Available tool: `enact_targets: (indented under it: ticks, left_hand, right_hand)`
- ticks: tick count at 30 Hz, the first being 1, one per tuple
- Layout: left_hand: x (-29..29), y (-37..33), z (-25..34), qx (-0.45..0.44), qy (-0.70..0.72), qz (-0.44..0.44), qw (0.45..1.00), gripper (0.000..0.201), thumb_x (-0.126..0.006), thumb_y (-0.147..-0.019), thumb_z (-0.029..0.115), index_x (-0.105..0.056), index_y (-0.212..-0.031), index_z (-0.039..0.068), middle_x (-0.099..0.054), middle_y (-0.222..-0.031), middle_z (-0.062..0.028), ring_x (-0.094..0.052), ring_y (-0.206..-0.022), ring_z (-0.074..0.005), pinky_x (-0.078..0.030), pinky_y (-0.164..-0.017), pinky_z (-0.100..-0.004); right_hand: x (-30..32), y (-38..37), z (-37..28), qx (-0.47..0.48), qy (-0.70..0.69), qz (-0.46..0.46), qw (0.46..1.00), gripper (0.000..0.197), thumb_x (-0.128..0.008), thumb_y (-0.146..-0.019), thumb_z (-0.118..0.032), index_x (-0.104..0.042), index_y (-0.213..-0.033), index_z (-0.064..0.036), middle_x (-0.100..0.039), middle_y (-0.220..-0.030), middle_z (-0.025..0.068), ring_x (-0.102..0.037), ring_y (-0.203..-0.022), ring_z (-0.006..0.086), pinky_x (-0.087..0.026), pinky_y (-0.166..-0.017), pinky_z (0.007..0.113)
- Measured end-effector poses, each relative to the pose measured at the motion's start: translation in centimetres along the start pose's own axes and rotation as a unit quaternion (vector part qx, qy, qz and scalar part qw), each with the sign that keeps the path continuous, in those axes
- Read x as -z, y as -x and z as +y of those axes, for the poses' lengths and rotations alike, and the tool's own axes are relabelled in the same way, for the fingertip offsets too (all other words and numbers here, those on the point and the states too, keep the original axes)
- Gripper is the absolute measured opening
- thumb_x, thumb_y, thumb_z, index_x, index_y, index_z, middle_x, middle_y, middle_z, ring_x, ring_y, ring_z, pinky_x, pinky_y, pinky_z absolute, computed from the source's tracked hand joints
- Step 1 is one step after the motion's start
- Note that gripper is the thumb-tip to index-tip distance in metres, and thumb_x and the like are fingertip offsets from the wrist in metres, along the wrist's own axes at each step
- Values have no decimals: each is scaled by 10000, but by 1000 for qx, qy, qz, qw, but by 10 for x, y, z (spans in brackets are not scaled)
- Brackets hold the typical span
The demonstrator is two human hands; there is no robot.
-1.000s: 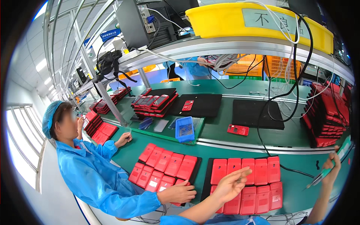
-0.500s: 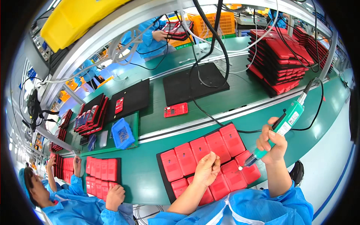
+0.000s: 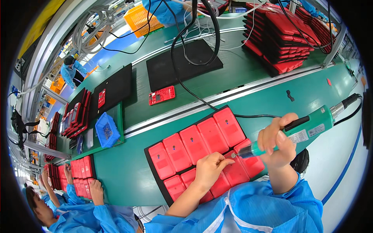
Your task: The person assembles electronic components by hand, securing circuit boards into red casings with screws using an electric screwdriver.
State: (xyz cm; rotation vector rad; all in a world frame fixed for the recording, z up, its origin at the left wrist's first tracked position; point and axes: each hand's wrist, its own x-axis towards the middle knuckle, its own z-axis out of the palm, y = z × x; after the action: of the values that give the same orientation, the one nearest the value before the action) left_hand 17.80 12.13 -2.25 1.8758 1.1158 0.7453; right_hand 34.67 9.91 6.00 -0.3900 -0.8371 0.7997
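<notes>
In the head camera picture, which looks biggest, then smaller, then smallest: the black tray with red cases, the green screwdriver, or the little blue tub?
1. Black tray, biggest.
2. Green screwdriver in the right hand.
3. Blue tub, smallest, though it sits farther from the camera, so it may look smaller than it is.

Two bare hands, left (image 3: 210, 167) and right (image 3: 276, 140). One green electric screwdriver (image 3: 299, 130). About ten flat red plastic casings (image 3: 194, 144) on one black foam mat (image 3: 155, 173). One loose red casing (image 3: 162, 95) on the belt. One blue square tray (image 3: 107, 130).
</notes>
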Motion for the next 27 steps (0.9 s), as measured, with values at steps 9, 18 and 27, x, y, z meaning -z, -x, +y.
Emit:
enact_targets:
  ticks: [9,18,27]
  left_hand:
    - [-2,-1,0,-46,-14,14,999,187,-728,-652,148,-593,-659,19,-587,-584,-83,-548,-491,-149,-432,-464,-256]
    - [-4,1,-4,-115,-58,-4,992,154,-704,-645,178,-630,-690,50,-606,-673,-77,-586,-610,-221,-468,-552,-299]
    - [-6,1,-4,-114,4,-12,993,158,-693,-648,174,-602,-651,45,-591,-636,-69,-578,-582,-216,-464,-522,-305]
  right_hand:
    - [2,10,10,-40,-14,-17,999,274,-506,-746,23,-394,-987,-43,-469,-616,90,-414,-385,128,-385,-382,274]
    - [4,11,10,-65,-11,-14,998,269,-504,-738,40,-403,-974,-40,-480,-613,95,-412,-379,133,-387,-386,276]
    - [5,10,7,-77,-19,-34,996,264,-518,-732,33,-408,-961,-42,-474,-606,91,-406,-373,128,-356,-364,266]
